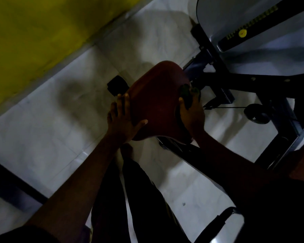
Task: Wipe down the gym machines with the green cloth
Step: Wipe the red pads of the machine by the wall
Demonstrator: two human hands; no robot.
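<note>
Head view, single entry.

Step in hand, as judged: the right edge of the seat pad [156, 100] of the gym machine [219, 81] is being wiped.

Left hand [123, 118]: laid flat on the pad's left side; fingers [125, 104] straight and spread, nothing gripped; the thumb is pressed on the pad's near part.

Right hand [191, 114]: fingers curled round the green cloth [186, 91]; the cloth is bunched and held against the pad's right edge, just beyond the fingertips, next to the dark frame.

Method advised: the pad is best steadied by the flat left palm; the cloth would be better opened out from its bunch, so that more fabric meets the surface; strokes should be drawn along the edge and then across the top toward the left fingers; the underside lip, hidden here, should not be skipped.

Cloth, appearance: small, dark green, crumpled; only a lump shows past the knuckles; the rest is hidden in the grip; whether it is wet or dry cannot be told in this dim light.

Pad, appearance: reddish-brown, smooth, rounded at its far end.

Below the fingers: pale tiled floor [42, 130].
</note>
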